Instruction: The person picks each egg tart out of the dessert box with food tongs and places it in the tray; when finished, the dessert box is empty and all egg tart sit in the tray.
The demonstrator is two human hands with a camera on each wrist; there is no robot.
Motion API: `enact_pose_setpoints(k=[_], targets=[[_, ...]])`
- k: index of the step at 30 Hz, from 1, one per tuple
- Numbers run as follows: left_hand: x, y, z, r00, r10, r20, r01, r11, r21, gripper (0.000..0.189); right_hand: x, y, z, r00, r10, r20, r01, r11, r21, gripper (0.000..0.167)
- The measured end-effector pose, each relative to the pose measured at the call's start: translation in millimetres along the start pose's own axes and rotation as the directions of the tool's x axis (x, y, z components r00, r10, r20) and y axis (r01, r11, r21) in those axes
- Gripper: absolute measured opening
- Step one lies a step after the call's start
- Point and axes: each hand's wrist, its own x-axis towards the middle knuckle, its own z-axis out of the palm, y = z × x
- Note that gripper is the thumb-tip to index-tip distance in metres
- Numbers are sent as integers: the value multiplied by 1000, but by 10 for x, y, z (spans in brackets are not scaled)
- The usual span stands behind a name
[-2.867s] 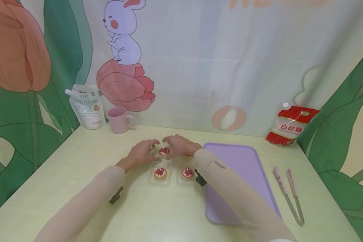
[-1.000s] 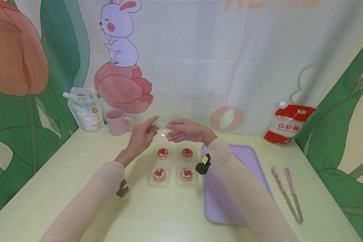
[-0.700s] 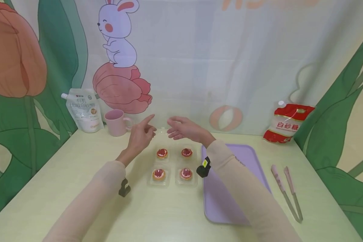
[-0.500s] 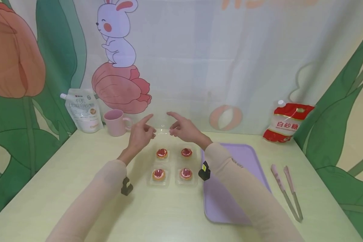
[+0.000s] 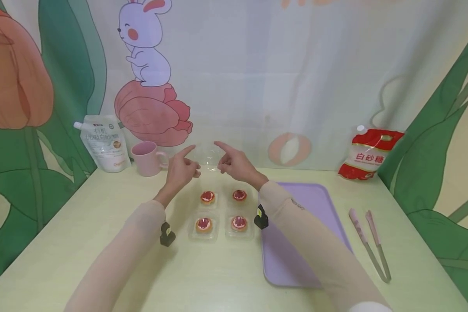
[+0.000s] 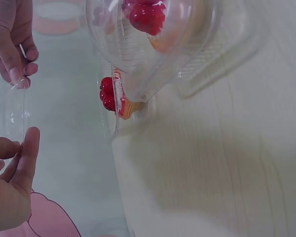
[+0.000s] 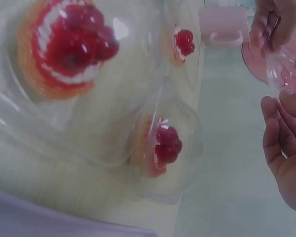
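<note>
Behind the pastries, both hands hold a clear plastic lid [image 5: 206, 158] in the air. My left hand [image 5: 180, 171] pinches its left side between thumb and fingers, index finger stretched out. My right hand [image 5: 238, 165] pinches the opposite side the same way. In the left wrist view the thin lid [image 6: 16, 111] spans between the fingertips of both hands. Several small red-topped tarts sit below, including a front left tart [image 5: 204, 224] and a back left tart [image 5: 207, 197], in clear plastic boxes. The right wrist view shows a domed cover over a near tart [image 7: 64, 49].
A purple tray [image 5: 288, 268] lies to the right, partly under my right forearm. Tongs [image 5: 370, 247] lie beyond it. A pink mug [image 5: 146, 160] and a white pouch [image 5: 105, 145] stand back left; a red and white sugar bag [image 5: 370, 154] stands back right.
Both hands have risen from around the back left tart with the lid, uncovering that tart. Over the last second the right fingers loosened and changed grip, the index finger now extended.
</note>
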Motion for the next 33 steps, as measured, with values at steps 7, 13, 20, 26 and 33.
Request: enact_pose_setpoints(k=[7,13,20,26,33], targets=[[100,-120,51,1000,6,14,-6,1000,20,58,106,166,-17,994,78,73,-79,997,9,72],[210,-235,44,992,-50,119,45,998,47,58,183,211,4,970,164,177,-167,986,0,74],[368,-351,-3,960,-128,247,119,992,52,61,254,294,104,946,216,240,-215,976,-29,74],[428,-408,30,940,-213,268,190,976,110,61,289,326,133,939,218,267,-199,975,-96,75],[454,-478,93,940,-222,258,186,970,155,59,307,329,171,927,255,275,-216,963,-162,74]])
